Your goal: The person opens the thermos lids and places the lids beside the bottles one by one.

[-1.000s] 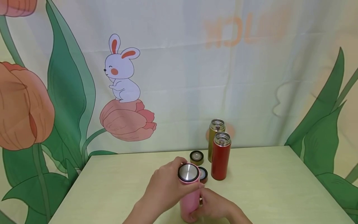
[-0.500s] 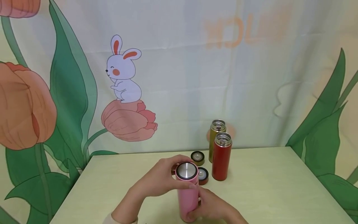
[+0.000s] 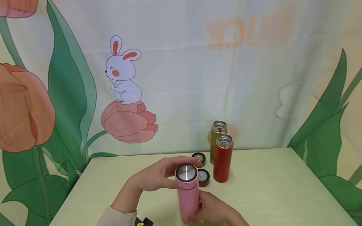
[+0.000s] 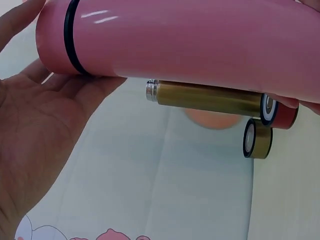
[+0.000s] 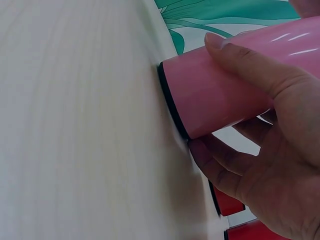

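Note:
A pink thermos [image 3: 189, 201] with its lid [image 3: 186, 184] on stands upright near the front of the table, a steel disc on the lid's top. My right hand [image 3: 212, 208] grips the thermos low down, thumb along one side and fingers round the other; the right wrist view shows its base [image 5: 175, 102] right at the tabletop. Around the lid, my left hand [image 3: 158, 175] is spread loosely, thumb at the near side and straight fingers reaching behind. In the left wrist view a gap shows between the left palm [image 4: 40, 125] and the lid.
Behind the thermos stand an uncapped red thermos [image 3: 223, 161] and an uncapped gold thermos [image 3: 214, 141]. Left of them lie a gold lid [image 3: 202, 163] and a red lid [image 3: 204, 181], undersides up. A printed curtain [image 3: 181, 78] hangs behind the table [image 3: 271, 188].
My left hand has turned about the lid and loosened, its wrist swinging left and its fingers straightening behind the lid. The pink thermos has shifted slightly left; my right hand keeps its grip.

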The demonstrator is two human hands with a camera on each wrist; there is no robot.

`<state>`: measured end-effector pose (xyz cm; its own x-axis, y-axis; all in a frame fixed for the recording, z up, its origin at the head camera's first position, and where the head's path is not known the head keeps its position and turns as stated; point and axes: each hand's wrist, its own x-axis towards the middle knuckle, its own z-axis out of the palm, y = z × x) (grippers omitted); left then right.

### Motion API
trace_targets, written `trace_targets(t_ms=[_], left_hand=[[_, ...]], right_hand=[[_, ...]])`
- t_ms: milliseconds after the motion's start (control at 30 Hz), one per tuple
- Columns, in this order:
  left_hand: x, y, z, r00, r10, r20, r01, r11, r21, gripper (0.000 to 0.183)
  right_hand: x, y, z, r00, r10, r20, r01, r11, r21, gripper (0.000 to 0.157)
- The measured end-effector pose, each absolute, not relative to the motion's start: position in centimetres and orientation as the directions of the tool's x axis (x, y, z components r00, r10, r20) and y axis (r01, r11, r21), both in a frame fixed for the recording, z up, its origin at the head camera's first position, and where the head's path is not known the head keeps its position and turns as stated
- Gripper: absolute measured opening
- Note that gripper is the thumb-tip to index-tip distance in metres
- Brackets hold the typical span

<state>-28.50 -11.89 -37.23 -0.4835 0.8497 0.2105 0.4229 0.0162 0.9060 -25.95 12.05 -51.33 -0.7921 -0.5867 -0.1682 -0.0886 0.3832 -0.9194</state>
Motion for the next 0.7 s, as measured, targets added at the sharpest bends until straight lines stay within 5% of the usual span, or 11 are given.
trace_targets(t_ms=[200, 700], left_hand=[[-28.8, -12.1, -37.3, -0.476, 0.856, 0.201, 0.387, -0.001, 0.922, 0.061], [-27.0, -11.7, -36.5, -0.661, 0.735, 0.152, 0.451, 0.227, 0.863, 0.054]], right_hand=[[-26.1, 12.0, -51.5, -0.801, -0.579, -0.154, -0.121, 0.409, -0.904, 0.056], [-26.1, 11.8, -51.6, -0.799, -0.592, -0.107, -0.178, 0.402, -0.898, 0.060]])
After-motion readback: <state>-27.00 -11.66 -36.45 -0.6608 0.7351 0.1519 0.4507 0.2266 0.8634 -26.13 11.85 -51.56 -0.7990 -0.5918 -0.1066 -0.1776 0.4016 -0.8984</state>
